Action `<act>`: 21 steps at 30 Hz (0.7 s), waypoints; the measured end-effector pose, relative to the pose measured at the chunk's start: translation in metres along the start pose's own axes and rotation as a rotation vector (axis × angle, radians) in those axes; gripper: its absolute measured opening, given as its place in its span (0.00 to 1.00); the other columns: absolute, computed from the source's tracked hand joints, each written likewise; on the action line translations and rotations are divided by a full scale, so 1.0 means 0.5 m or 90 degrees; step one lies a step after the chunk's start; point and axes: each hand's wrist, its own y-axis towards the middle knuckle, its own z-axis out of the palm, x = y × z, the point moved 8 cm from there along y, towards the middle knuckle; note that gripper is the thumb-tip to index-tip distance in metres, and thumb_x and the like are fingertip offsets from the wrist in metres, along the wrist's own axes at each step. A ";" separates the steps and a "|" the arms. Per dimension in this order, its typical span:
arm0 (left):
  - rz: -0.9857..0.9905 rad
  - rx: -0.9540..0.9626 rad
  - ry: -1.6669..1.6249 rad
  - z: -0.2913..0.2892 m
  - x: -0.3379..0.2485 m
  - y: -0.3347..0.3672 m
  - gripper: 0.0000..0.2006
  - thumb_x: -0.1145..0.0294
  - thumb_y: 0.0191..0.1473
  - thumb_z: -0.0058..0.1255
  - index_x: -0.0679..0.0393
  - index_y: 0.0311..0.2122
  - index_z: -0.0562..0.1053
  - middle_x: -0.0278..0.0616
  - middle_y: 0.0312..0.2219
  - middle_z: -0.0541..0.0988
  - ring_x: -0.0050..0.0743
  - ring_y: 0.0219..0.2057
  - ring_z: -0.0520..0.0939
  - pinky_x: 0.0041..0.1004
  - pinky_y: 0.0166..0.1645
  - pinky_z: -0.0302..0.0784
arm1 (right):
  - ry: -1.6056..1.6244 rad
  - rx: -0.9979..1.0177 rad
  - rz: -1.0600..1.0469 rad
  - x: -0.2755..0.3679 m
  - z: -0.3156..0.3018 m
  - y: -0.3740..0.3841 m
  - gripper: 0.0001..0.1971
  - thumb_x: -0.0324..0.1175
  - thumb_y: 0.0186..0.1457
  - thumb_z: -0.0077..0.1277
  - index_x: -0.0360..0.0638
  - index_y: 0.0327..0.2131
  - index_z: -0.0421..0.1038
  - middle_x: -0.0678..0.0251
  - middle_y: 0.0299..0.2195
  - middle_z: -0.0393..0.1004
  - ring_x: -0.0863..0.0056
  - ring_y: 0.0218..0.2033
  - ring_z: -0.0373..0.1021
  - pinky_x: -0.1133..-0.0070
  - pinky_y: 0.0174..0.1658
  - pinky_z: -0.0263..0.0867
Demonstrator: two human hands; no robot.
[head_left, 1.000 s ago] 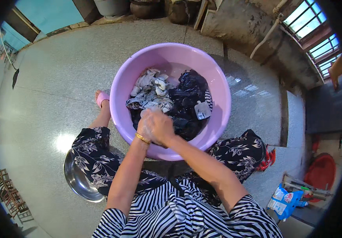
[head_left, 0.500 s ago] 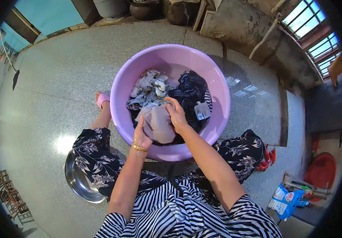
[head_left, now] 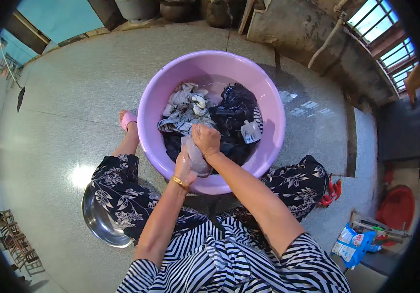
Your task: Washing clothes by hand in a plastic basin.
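A wet greyish-pink cloth [head_left: 200, 164] is bunched between my two hands over the near side of a pink plastic tub [head_left: 153, 88]. My right hand [head_left: 206, 139] is closed in a fist over its far end. Lower down, my left hand [head_left: 185, 167], with a gold bracelet at the wrist, is wrapped round its left side. In the tub lie a pale patterned garment [head_left: 184, 110] at the left and dark wet clothes [head_left: 234, 110] at the right. A small whitish block-shaped item [head_left: 251, 132] rests on the dark clothes, beside a striped piece of cloth [head_left: 258, 116].
A steel basin [head_left: 98, 222] stands by my left leg. Right of my legs are a blue and white packet [head_left: 354, 245] and a red basin [head_left: 398, 210]. Pots [head_left: 177, 10] line the far wall. Another person's hand [head_left: 413, 84] shows at the right edge.
The cloth was spread rounded between open hands; now it is squeezed narrower. My right hand has closed into a fist over its far end, and my left has tightened round it.
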 end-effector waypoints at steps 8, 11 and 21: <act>0.012 0.074 -0.023 0.012 -0.029 0.006 0.17 0.55 0.53 0.39 0.55 0.41 0.67 0.35 0.36 0.73 0.28 0.37 0.74 0.28 0.40 0.70 | 0.208 0.086 -0.093 0.184 -0.062 -0.111 0.08 0.36 0.45 0.46 0.43 0.20 0.66 0.57 0.20 0.69 0.56 0.23 0.67 0.66 0.27 0.61; -0.007 0.061 -0.031 -0.005 -0.019 0.003 0.16 0.55 0.53 0.39 0.55 0.41 0.68 0.34 0.35 0.73 0.27 0.35 0.75 0.28 0.40 0.71 | 0.110 0.104 -0.010 0.085 -0.019 -0.051 0.12 0.40 0.47 0.42 0.43 0.21 0.66 0.58 0.20 0.69 0.55 0.22 0.66 0.65 0.27 0.61; -0.142 0.135 0.009 0.072 -0.038 -0.051 0.20 0.54 0.51 0.42 0.56 0.45 0.66 0.40 0.41 0.71 0.31 0.42 0.72 0.32 0.47 0.66 | 1.213 0.549 0.572 -0.096 0.100 -0.121 0.34 0.64 0.48 0.30 0.46 0.47 0.60 0.66 0.44 0.65 0.74 0.43 0.64 0.76 0.48 0.57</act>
